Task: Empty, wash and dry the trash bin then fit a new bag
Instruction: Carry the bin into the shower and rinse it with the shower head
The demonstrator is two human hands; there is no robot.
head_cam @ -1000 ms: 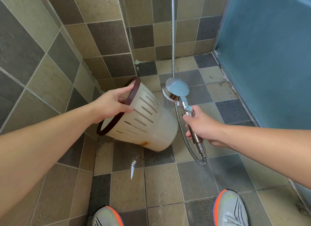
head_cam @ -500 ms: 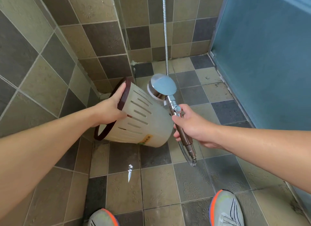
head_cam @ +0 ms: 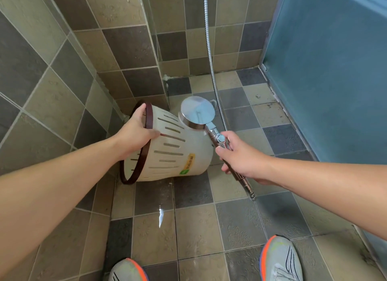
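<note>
The tiled floor (head_cam: 194, 228) lies wet below the trash bin (head_cam: 180, 153), which is held tipped on its side, probably so rinse water can drain. The left hand (head_cam: 136, 134) grips the bin's brown rim (head_cam: 137, 167), fingers curled over it. Touching the bin's upper wall is the shower head (head_cam: 198, 112); the right hand (head_cam: 240, 155) is wrapped round its handle. Since a second ago, the head has closed in against the bin.
</note>
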